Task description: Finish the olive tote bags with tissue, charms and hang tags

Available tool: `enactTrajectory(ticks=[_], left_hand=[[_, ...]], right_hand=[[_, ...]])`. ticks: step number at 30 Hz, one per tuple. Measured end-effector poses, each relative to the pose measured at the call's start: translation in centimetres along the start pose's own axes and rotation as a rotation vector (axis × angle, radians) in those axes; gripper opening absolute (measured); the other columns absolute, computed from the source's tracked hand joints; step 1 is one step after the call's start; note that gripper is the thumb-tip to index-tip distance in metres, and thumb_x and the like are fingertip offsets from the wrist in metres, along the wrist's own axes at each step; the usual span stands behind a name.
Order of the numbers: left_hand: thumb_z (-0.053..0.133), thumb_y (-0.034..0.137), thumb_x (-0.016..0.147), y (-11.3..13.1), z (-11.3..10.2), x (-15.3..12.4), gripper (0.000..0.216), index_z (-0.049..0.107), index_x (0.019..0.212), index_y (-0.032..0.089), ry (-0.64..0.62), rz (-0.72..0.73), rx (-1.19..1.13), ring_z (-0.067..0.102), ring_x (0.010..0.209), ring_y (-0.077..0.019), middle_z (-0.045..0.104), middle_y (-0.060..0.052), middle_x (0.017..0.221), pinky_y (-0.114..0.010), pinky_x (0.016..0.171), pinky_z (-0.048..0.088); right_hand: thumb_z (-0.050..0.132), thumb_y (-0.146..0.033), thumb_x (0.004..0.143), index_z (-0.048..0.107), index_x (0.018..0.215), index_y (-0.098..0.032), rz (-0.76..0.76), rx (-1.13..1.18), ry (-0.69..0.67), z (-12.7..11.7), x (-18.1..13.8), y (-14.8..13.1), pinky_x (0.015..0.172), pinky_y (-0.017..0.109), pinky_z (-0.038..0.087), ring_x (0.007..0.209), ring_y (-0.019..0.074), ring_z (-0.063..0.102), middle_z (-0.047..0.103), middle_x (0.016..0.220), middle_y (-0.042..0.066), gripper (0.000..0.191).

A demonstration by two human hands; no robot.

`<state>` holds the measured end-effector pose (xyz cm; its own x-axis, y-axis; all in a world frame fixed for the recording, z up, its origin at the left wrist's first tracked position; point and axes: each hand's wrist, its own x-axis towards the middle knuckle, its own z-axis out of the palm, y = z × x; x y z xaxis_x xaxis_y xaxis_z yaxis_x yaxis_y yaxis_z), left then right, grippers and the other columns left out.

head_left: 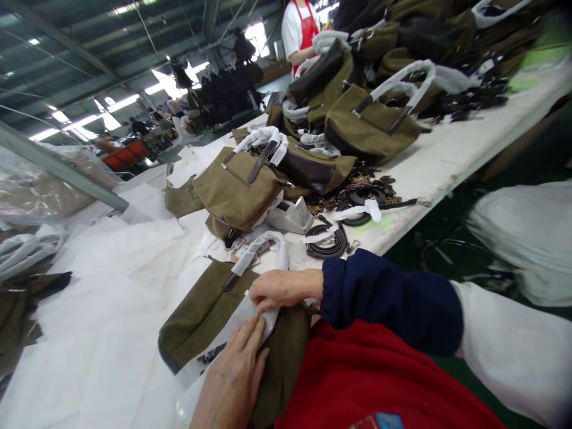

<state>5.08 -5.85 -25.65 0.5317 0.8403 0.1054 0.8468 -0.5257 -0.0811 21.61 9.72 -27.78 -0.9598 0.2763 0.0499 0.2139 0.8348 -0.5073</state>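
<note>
An olive canvas bag (201, 310) lies on the table just in front of me, its handle (268, 245) wrapped in white paper. A white paper strip (232, 333) runs across the bag's body. My left hand (232, 375) rests flat on this strip with the fingers stretched out. My right hand (281, 289), in a navy sleeve, reaches in from the right. Its fingers are curled and pinch the upper end of the strip at the bag's edge.
More olive bags (236, 190) with wrapped handles lie beyond, with a heap of them (370, 119) further along the white table (447, 161). A tape dispenser (290, 217) and coiled dark straps (330, 244) sit nearby. White sheets (111, 286) cover the left. A person in a red apron (300, 30) stands far off.
</note>
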Motion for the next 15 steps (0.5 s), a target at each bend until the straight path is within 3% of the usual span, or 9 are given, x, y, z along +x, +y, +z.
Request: enactTrajectory(ticks=[5,10,13,15], left_hand=[[0.047,0.027,0.095,-0.1,0.1,-0.1,0.037,0.059,0.128,0.013,0.006,-0.015,-0.035,0.065,0.115,-0.0274,0.066,-0.015,0.128,-0.040,0.093,0.059],[0.048,0.026,0.095,0.1,-0.1,0.0,0.036,0.060,0.127,0.013,0.010,-0.012,-0.048,0.066,0.114,-0.0277,0.067,-0.015,0.125,-0.040,0.092,0.059],[0.048,0.023,0.094,0.2,-0.2,0.1,0.036,0.060,0.127,0.013,-0.011,-0.015,-0.037,0.065,0.115,-0.0276,0.067,-0.015,0.126,-0.040,0.093,0.059],[0.049,0.023,0.093,0.2,-0.1,0.1,0.035,0.061,0.125,0.013,-0.013,-0.013,-0.020,0.065,0.115,-0.0283,0.067,-0.015,0.126,-0.042,0.093,0.059]], right_hand=[[0.068,-0.026,0.088,0.060,0.116,-0.015,-0.014,-0.143,0.019,-1.4,1.6,-0.5,0.070,0.023,0.040,0.092,0.0154,0.058,0.063,0.113,0.008,0.032],[0.070,-0.026,0.083,0.069,0.093,-0.014,0.030,-0.273,-0.196,-2.4,4.3,-1.4,0.055,0.025,0.034,0.075,0.0156,0.057,0.068,0.090,0.005,0.016],[0.074,-0.021,0.078,0.069,0.088,-0.017,-0.028,-0.294,-0.178,-3.2,4.2,-2.3,0.052,0.024,0.030,0.074,0.0138,0.055,0.067,0.091,0.002,0.012],[0.069,-0.017,0.082,0.069,0.089,-0.019,-0.069,-0.310,-0.133,-3.5,3.1,-3.0,0.051,0.024,0.027,0.075,0.0132,0.054,0.066,0.094,0.001,0.008]])
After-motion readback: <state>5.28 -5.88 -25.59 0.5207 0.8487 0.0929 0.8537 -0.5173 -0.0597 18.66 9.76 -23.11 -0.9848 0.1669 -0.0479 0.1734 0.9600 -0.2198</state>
